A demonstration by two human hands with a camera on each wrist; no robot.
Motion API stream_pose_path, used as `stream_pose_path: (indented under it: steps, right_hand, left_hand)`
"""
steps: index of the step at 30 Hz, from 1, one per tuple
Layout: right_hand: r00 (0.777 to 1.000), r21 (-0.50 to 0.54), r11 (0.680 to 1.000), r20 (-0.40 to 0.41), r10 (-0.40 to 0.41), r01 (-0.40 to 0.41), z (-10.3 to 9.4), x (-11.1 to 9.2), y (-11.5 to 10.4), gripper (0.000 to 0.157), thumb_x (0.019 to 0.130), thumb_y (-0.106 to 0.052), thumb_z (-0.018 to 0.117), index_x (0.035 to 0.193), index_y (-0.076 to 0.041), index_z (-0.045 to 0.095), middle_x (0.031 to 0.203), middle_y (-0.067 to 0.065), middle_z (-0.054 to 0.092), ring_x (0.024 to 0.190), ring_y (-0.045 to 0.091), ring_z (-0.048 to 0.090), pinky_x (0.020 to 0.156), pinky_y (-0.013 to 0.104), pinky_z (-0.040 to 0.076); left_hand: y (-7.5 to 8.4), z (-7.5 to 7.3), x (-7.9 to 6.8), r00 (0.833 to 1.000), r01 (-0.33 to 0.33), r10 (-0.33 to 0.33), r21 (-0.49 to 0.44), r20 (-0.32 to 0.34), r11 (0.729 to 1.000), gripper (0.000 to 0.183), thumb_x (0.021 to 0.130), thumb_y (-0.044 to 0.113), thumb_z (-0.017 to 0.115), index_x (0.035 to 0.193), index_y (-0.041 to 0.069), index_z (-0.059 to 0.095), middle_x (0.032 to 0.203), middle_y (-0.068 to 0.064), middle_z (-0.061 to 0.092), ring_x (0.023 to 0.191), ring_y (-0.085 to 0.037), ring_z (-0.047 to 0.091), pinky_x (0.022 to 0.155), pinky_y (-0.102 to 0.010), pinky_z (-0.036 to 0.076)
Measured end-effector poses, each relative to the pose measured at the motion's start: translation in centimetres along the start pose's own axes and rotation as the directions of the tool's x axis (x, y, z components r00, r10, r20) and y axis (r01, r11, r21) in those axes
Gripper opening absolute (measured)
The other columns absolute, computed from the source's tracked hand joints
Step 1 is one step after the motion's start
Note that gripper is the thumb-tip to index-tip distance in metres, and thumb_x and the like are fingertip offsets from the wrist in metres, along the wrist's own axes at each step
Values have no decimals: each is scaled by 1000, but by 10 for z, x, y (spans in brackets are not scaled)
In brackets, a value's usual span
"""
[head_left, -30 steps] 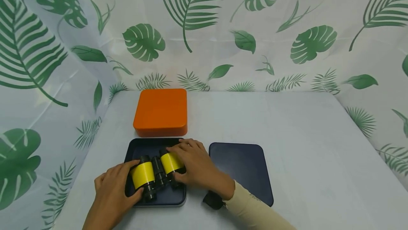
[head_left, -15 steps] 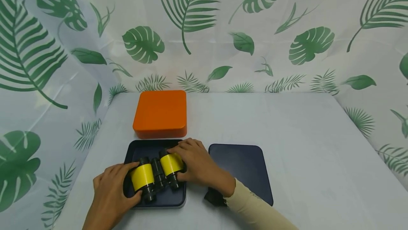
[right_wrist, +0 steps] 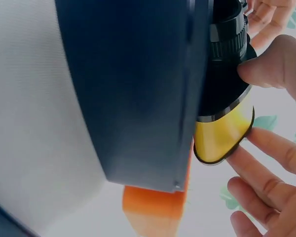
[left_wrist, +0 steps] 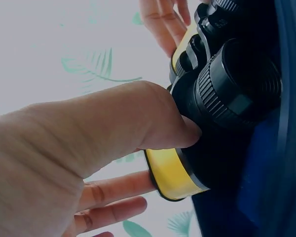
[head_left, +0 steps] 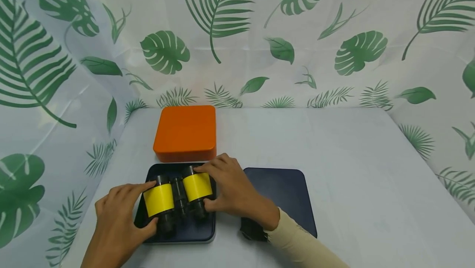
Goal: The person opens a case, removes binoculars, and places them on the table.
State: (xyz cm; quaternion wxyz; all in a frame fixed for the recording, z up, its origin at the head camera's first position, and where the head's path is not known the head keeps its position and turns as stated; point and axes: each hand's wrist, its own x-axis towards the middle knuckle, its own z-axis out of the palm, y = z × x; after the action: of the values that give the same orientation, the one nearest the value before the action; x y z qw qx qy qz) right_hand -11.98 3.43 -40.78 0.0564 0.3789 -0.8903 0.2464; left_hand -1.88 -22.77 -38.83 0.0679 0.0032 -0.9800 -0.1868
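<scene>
Both hands hold a pair of black binoculars (head_left: 179, 196) with yellow barrel panels, over an uncovered dark blue box (head_left: 200, 237). My left hand (head_left: 120, 214) grips the left barrel, thumb at the eyepiece end and fingers toward the far end. In the left wrist view, the left thumb presses the black body beside a ribbed eyepiece (left_wrist: 237, 89). My right hand (head_left: 231, 191) grips the right barrel in the same way. In the right wrist view, its thumb and fingers span the barrel's yellow panel (right_wrist: 222, 136), right above the box's wall.
An orange box (head_left: 185, 132) sits directly behind the dark blue one. To the right lies a flat dark blue lid (head_left: 282, 196), partly covered by the right forearm. A black device (head_left: 253, 231) sits under the right wrist. A leaf-print cloth (head_left: 237, 45) hangs behind the white table (head_left: 352, 169).
The binoculars have shifted left and slightly away in the head view, and both hands have moved with them, the left hand farther. The boxes and lid keep their places.
</scene>
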Motion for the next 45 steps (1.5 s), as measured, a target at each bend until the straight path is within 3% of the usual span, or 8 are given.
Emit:
stream_pose_path:
  steps: [9, 17, 26, 31, 45]
  right_hand:
    - [998, -4, 1000, -62, -1, 1, -17, -9, 1, 71, 74, -31, 91, 141, -25, 66, 132, -6, 67, 122, 16, 52, 105, 44, 47]
    - [993, 37, 997, -98, 69, -66, -36, -33, 8, 72, 72, -27, 90, 140, -25, 67, 131, -7, 67, 123, 16, 52, 104, 46, 47]
    - [982, 42, 986, -96, 163, -159, -53, -65, 23, 71, 73, -25, 90, 140, -26, 67, 133, -9, 66, 124, 14, 50, 105, 46, 47]
    - [974, 40, 979, -100, 204, -201, -61, -81, 32, 72, 71, -24, 91, 139, -26, 67, 135, -12, 65, 124, 12, 49, 102, 46, 50]
    - [953, 24, 961, -126, 276, -275, -77, -129, 57, 81, 67, -20, 96, 141, -29, 64, 134, -13, 64, 122, 10, 48, 96, 48, 55]
  left_hand:
    - [13, -4, 1, 996, -58, 54, -46, -71, 997, 87, 64, 14, 100, 143, 17, 63, 129, -18, 65, 122, -42, 52, 101, -67, 33]
    - [37, -3, 6, 996, -92, 92, -91, -5, 992, 85, 68, 18, 99, 144, 20, 63, 129, -11, 64, 120, -37, 56, 100, -63, 40]
    - [64, 15, 13, 987, -163, 163, -115, -5, 980, 83, 67, 18, 100, 141, 19, 65, 126, -4, 63, 112, -28, 58, 102, -53, 48]
    - [78, 25, 15, 974, -227, 227, -125, -19, 966, 83, 68, 18, 101, 142, 19, 64, 124, -3, 63, 106, -23, 59, 101, -50, 52]
    - [110, 57, 20, 937, -346, 349, -158, -8, 925, 83, 71, 26, 100, 145, 20, 63, 127, -3, 62, 111, -22, 60, 97, -44, 53]
